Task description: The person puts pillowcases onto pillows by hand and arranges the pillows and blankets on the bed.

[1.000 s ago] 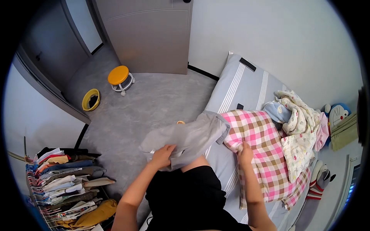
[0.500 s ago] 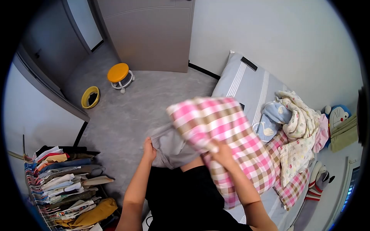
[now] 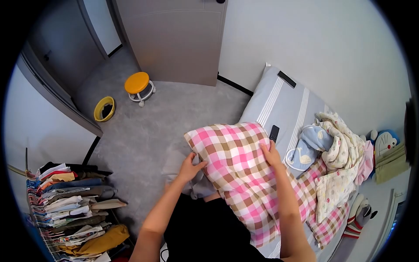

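Observation:
A pink, brown and white checked pillow (image 3: 235, 161) lies over my lap and the bed's edge. At its left edge is my left hand (image 3: 191, 169), thumb and fingers pressed together around something I cannot make out. My right hand (image 3: 271, 155) rests on the pillow's upper right part, fingers stretched out. Grey cloth (image 3: 201, 185), partly hidden under the pillow, lies on my lap below my left hand.
The striped bed (image 3: 288, 100) holds a black remote (image 3: 274, 132), a dark flat object (image 3: 286, 79), a blue cloth (image 3: 316, 139) and a floral cloth (image 3: 342, 148). A yellow stool (image 3: 137, 82), yellow basin (image 3: 104, 109) and clothes rack (image 3: 83, 209) stand left.
The checked pillow has come from the bed onto my lap, over the grey cloth. My left hand has moved from the cloth to the pillow's edge. The remote now shows more fully.

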Demonstrator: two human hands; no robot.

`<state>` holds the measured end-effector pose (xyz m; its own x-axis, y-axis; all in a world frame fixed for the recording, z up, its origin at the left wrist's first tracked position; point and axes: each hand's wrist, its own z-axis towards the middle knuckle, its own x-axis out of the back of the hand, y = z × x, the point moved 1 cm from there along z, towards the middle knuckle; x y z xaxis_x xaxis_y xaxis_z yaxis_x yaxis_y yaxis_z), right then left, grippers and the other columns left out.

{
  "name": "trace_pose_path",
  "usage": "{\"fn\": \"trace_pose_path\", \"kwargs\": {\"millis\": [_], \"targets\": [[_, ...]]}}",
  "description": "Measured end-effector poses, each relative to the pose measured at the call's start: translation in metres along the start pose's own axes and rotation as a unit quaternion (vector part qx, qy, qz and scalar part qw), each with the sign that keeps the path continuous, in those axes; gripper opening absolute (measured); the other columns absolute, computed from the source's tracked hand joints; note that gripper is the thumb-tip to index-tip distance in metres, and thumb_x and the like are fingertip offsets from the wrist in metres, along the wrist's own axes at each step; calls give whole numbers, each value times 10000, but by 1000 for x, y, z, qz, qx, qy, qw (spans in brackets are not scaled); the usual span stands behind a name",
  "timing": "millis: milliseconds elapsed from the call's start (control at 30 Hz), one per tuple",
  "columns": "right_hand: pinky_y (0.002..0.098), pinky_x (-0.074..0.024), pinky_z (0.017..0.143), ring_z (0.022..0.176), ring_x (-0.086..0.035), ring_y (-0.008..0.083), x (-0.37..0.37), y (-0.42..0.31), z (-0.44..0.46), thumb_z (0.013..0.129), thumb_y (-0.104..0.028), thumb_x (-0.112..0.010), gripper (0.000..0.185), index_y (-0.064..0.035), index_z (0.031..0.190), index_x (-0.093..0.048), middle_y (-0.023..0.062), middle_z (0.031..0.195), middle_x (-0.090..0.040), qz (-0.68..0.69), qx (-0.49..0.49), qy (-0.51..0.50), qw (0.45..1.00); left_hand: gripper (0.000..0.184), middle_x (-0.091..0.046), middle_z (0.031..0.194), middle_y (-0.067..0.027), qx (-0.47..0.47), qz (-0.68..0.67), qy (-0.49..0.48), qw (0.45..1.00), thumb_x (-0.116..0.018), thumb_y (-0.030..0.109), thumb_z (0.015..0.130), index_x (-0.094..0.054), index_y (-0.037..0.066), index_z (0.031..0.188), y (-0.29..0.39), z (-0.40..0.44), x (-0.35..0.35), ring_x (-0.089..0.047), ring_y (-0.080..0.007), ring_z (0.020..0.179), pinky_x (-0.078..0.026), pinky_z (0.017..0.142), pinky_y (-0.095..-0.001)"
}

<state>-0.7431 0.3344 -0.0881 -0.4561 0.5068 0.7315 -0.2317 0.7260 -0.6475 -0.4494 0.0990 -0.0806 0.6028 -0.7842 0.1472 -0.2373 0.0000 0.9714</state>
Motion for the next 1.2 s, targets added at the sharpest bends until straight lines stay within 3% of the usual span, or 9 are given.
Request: {"fn": "trace_pose_path", "kwargs": {"millis": [133,233,333,467,600,700,833,1033,1200], "targets": [[416,-428,902,1047,-544,404,-6,-66,-52,751,-539,-613,798,-37,1326,-380,288,1160,-526,4,163,14,986,467,-625,992,-158,-50,32,32,998,-727,244,748,-533,-30,1073,14,13,-33,-596,-227,926,-465,809,-321],[487,-382,926,1039,-499,424,-18,-118,-104,662,-577,-667,873,-56,1313,-409,295,1101,-498,-167,225,-78,957,391,-633,940,-180,-126,79,49,988,-688,227,782,-540,-33,1033,23,23,-61,-617,-259,876,-472,766,-332],[528,-310,968,1107,-426,456,-53,-133,-137,606,-569,-704,891,-98,1309,-426,296,1126,-467,-247,300,7,921,355,-623,957,-116,-87,38,-4,995,-650,188,822,-531,-28,1077,20,35,-74,-564,-160,882,-458,776,-289],[524,-268,991,1142,-381,475,-67,-123,-120,559,-456,-765,861,-108,1280,-450,307,1131,-452,-232,197,31,952,325,-608,980,-56,-78,-70,-70,992,-630,183,845,-553,-16,1090,-7,46,-58,-547,-110,850,-453,739,-266],[451,-416,855,958,-532,382,-55,-102,-88,581,-212,-693,413,-44,955,-640,212,975,-560,-137,165,96,972,334,-613,971,-36,58,-62,-101,991,-628,232,848,-578,0,1083,27,20,-10,-553,-102,834,-464,717,-267],[427,-460,716,805,-565,361,-65,-69,-60,579,-131,-627,205,-19,748,-651,176,837,-585,-62,277,184,941,338,-624,951,-40,149,-38,-78,985,-623,280,854,-596,15,1062,34,17,30,-573,-114,834,-477,713,-268],[408,-451,664,767,-571,350,-35,-82,-74,568,-47,-568,223,-26,771,-654,173,797,-576,57,307,30,950,344,-627,1019,-51,147,-127,-33,980,-608,298,874,-596,22,1080,56,35,76,-589,-120,900,-486,737,-267],[345,-440,675,766,-561,317,-22,-116,-107,517,49,-522,299,9,795,-625,143,797,-564,220,461,-263,818,341,-604,1095,-39,37,-166,-122,978,-442,266,966,-531,79,1237,110,59,86,-576,-116,960,-474,822,-263],[347,-432,727,814,-550,316,-30,-152,-114,543,45,-520,287,28,816,-608,162,874,-564,239,468,-399,751,335,-591,1111,-17,-76,4,-193,978,-392,234,981,-530,93,1252,144,50,60,-539,-104,993,-433,888,-267]]}}
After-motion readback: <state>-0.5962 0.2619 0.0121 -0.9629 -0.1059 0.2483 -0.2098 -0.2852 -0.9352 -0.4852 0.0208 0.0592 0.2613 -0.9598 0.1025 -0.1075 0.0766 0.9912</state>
